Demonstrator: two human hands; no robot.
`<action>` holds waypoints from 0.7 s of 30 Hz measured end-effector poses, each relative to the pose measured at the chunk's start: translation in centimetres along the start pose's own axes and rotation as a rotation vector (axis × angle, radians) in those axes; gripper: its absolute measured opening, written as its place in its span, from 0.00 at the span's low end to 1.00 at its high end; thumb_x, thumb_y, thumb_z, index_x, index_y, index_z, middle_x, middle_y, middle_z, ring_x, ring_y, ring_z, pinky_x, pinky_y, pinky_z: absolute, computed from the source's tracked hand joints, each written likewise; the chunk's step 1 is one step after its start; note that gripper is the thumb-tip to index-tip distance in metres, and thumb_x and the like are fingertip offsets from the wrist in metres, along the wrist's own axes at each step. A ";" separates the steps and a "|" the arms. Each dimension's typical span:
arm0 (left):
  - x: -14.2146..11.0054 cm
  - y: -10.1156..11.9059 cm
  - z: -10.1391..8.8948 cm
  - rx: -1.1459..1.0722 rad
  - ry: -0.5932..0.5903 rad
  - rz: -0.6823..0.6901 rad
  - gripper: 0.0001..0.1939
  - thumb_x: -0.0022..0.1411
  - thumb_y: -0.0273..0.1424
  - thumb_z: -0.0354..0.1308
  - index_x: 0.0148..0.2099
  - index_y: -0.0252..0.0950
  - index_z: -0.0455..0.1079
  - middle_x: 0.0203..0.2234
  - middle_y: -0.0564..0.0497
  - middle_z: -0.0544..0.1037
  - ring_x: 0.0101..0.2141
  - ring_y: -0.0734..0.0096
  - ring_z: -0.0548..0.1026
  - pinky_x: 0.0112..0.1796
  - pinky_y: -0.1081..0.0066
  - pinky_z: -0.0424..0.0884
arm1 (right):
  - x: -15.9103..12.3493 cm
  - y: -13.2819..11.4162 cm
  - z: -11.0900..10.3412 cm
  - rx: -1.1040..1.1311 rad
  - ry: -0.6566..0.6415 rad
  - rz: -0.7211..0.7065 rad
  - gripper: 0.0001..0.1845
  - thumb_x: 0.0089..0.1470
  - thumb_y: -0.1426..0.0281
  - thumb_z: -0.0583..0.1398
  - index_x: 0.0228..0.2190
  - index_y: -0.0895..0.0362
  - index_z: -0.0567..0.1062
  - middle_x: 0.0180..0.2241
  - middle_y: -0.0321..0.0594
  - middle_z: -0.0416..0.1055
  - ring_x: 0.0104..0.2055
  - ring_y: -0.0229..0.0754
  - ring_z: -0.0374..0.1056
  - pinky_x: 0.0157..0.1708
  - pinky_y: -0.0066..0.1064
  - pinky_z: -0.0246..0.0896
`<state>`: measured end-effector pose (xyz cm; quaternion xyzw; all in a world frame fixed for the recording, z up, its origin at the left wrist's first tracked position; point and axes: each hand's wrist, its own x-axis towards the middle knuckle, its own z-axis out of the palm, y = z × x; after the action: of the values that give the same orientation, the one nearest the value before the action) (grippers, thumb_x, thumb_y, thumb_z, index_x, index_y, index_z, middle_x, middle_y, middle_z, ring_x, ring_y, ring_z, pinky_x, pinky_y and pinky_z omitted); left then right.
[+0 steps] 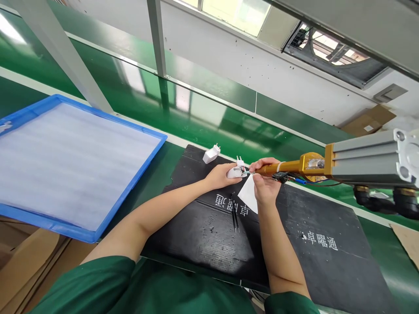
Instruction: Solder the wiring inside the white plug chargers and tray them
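Note:
My left hand (220, 176) is closed around a white plug charger (235, 172), its two pins pointing up and away from me. The charger's casing seems open, with small parts showing inside. My right hand (266, 183) grips the front end of a gold-coloured glue gun (290, 167), whose nozzle meets the charger's open side. Whether glue is flowing cannot be made out. Another white charger housing (211, 153) with pins stands on the black mat (203, 235) beyond my left hand. Black tweezers (235, 213) lie below my hands, beside a white paper sheet (249, 195).
At left lies a blue tray (131, 183) lined with a white sheet. The glue gun's large silver cylinder (363, 159) with black hose fittings juts in from the right. A grey post (65, 56) rises behind the tray. Cardboard (406, 242) lies at the right edge of the green bench.

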<state>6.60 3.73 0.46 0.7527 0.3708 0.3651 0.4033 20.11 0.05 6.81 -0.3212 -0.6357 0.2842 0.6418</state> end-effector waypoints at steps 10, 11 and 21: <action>-0.2 0.4 -0.3 -0.098 -0.016 -0.022 0.16 0.56 0.36 0.63 0.45 0.35 0.72 0.36 0.52 0.79 0.36 0.68 0.74 0.39 0.73 0.66 | 0.1 0.1 -0.1 0.012 0.026 -0.026 0.11 0.53 0.61 0.64 0.36 0.51 0.70 0.31 0.31 0.62 0.29 0.36 0.65 0.34 0.33 0.64; -0.2 0.4 -0.3 -0.099 -0.020 -0.024 0.16 0.56 0.36 0.63 0.46 0.35 0.72 0.36 0.52 0.79 0.36 0.68 0.74 0.39 0.73 0.66 | 0.1 0.1 -0.1 0.006 0.029 -0.018 0.13 0.52 0.61 0.65 0.36 0.51 0.69 0.30 0.31 0.62 0.30 0.36 0.65 0.34 0.33 0.64; -0.1 -0.2 0.2 -0.166 -0.049 -0.151 0.17 0.53 0.35 0.64 0.45 0.35 0.72 0.33 0.53 0.78 0.34 0.68 0.74 0.36 0.73 0.65 | -0.1 -0.5 0.1 0.053 0.002 0.014 0.19 0.45 0.59 0.68 0.38 0.50 0.70 0.32 0.32 0.61 0.30 0.36 0.63 0.38 0.35 0.66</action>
<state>6.69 3.66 0.14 0.6951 0.3851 0.3446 0.4997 19.99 -0.36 7.12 -0.3088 -0.6251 0.3053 0.6486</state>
